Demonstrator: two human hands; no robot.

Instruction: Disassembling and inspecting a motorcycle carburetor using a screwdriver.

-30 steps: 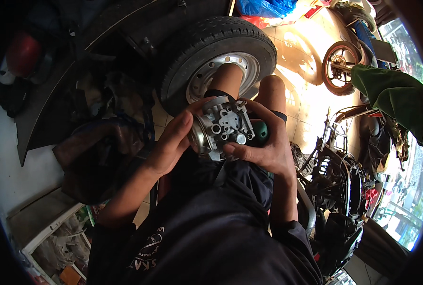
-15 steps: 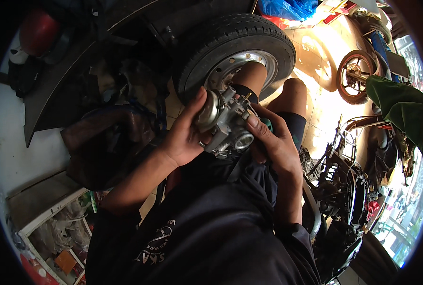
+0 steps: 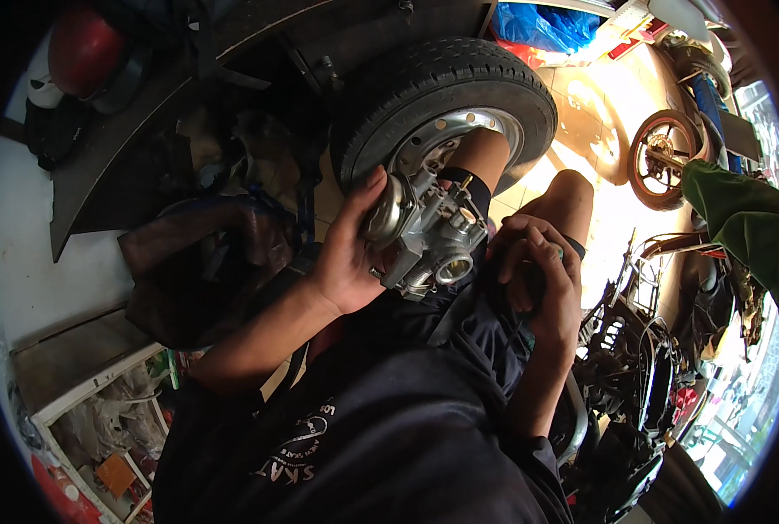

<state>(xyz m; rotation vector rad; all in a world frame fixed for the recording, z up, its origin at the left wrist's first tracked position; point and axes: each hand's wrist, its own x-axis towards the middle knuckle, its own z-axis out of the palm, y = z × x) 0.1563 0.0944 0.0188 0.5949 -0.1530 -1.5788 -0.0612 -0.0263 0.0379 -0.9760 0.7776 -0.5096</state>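
The step in hand looks like inspection: the left hand (image 3: 344,272) alone grasps a dome-ended, silver-grey metal carburetor (image 3: 435,229), held out toward the right hand (image 3: 547,272). That hand is curled and apart from it, a green bit (image 3: 560,253) showing at its fingers, its grip unclear; working the carburetor further calls for steady left-hand support.

green object (image 3: 560,252) mostly hidden in your right hand (image 3: 557,284), your left hand (image 3: 346,266) partly behind carburettor (image 3: 433,234), shirt (image 3: 380,428) cropped below
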